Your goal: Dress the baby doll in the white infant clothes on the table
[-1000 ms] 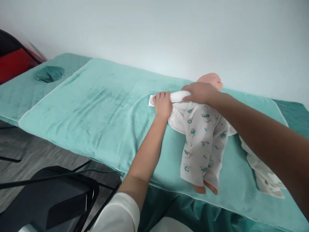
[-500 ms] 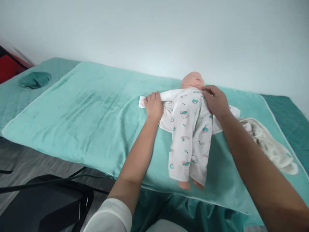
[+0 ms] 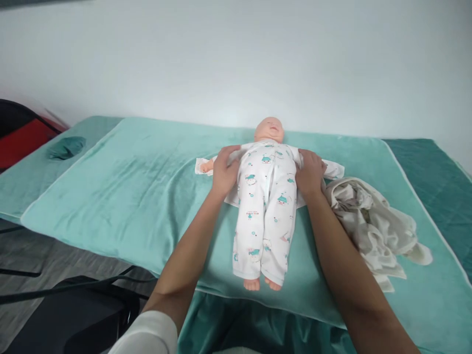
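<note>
A baby doll (image 3: 270,129) lies face up on the green cloth, its head toward the wall and its bare feet toward me. White clothing (image 3: 258,196) with a green cartoon print covers it from chest to ankles. My left hand (image 3: 225,172) is around the doll's side and upper arm at the left, thumb on the clothing. Around the opposite side curls my right hand (image 3: 310,169), its fingertips partly hidden. White sleeves spread out to both sides; the doll's hand (image 3: 207,166) shows at the left cuff (image 3: 199,165). Under the torso a shirt hem peeks out.
Crumpled cream clothes (image 3: 372,221) lie right of my right hand. The light green cloth (image 3: 121,196) covers a long padded table with a face hole (image 3: 67,148) at the left end. A white wall (image 3: 221,64) stands behind; a black chair (image 3: 73,314) is lower left.
Both hands have come to the doll's two sides; the left left the sleeve end, where the doll's hand now shows. The doll lies straighter, and my view has shifted right.
</note>
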Demonstrator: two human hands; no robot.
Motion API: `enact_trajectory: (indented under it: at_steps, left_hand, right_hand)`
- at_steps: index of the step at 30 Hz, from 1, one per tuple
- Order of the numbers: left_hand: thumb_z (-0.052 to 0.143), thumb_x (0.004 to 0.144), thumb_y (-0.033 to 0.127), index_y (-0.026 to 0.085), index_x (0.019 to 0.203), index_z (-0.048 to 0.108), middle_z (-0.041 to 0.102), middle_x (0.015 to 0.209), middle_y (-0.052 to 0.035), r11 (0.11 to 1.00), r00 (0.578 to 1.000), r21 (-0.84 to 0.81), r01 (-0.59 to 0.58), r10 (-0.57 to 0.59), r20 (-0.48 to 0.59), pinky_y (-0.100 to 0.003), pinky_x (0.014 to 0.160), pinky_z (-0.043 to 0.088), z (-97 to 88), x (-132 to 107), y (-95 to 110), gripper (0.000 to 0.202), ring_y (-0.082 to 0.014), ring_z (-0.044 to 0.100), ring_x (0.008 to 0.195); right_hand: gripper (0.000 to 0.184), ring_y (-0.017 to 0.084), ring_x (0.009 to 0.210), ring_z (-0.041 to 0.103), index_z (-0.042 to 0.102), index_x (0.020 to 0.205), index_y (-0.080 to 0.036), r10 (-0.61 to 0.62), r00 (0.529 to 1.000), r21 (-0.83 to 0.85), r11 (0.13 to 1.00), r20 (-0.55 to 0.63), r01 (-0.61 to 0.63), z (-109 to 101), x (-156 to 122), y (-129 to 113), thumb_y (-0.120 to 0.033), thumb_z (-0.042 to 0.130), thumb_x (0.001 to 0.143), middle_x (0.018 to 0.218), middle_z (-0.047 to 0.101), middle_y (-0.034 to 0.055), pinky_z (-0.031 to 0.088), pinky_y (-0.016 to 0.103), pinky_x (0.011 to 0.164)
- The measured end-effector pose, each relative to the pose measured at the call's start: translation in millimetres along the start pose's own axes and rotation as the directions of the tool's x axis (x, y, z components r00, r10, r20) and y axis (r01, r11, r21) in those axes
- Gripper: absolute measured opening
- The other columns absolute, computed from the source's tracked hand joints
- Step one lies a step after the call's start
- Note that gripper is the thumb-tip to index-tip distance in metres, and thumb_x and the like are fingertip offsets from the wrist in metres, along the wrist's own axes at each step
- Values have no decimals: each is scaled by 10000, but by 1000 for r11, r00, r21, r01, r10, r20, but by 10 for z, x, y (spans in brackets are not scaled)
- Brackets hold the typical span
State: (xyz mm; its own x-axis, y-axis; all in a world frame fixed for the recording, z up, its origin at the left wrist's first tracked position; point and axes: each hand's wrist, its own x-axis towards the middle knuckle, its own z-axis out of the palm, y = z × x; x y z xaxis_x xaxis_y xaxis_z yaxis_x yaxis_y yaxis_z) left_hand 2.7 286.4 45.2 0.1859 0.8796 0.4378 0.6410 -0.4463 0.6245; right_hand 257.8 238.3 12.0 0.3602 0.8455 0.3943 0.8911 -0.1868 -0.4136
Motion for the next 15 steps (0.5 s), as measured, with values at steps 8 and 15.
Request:
enact_trajectory:
  at_steps: [8,15]
  left_hand:
    - [464,963,223,170,964,767,762,1120,-112,855,771,227,-466,266,579,-419,1146,412,509,406,1179,307,-267,656,1172]
    - [547,894,138,175,1113,765,766,1107,-152,775,671,377,-507,80,737,-429,1010,486,986,635,1400,311,-315,683,1139]
  right_hand:
    - [473,327,1305,532,633,1264,-207,235,966,82,971,-112,-227,-31,39,86,-214,413,846,1371,657,132,254,529,1167]
    - [344,350,1251,546,677,1158,-220,251,965,75,966,-74,-246,19,91,178,-290,462,898,1276,697,140,256,551,1140]
